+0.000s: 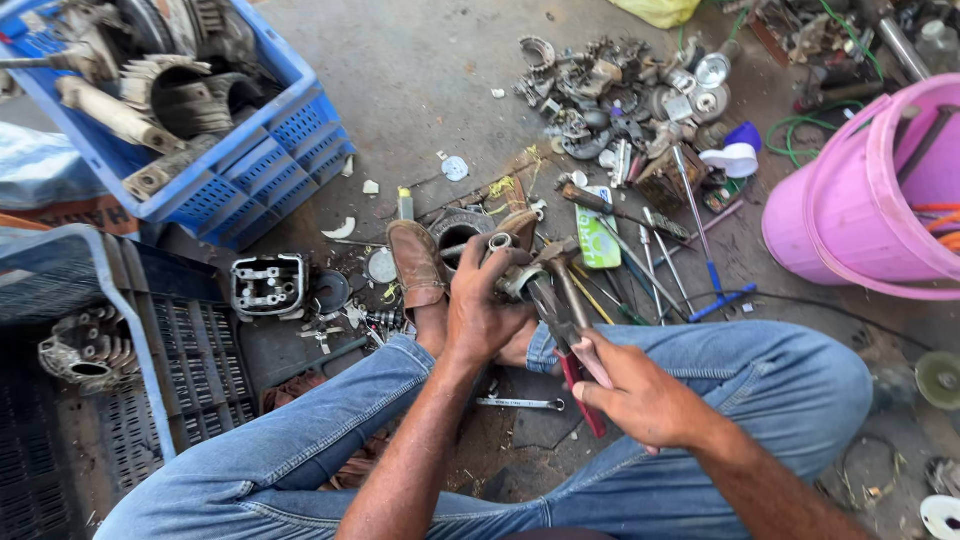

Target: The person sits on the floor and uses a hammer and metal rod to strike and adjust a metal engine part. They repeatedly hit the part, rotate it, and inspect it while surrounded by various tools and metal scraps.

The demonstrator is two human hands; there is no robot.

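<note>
red-handled pliers (568, 345) in closed right grip (640, 400)

Pliers (568, 345): dull metal, red plastic grips.

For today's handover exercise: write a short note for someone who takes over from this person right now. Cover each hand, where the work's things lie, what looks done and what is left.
Left hand: wrapped around a small metal part, held above the lap.
Right hand: closed on the red-handled pliers, whose jaws are on the part.
Around: a hammer lies just beyond the part; screwdrivers and a pile of engine parts on the floor ahead; a wrench between the legs; blue crate to the left, pink bucket to the right.
Done: part is gripped by the pliers.
Left: cannot tell whether anything has come free; the part is still in the jaws.
</note>
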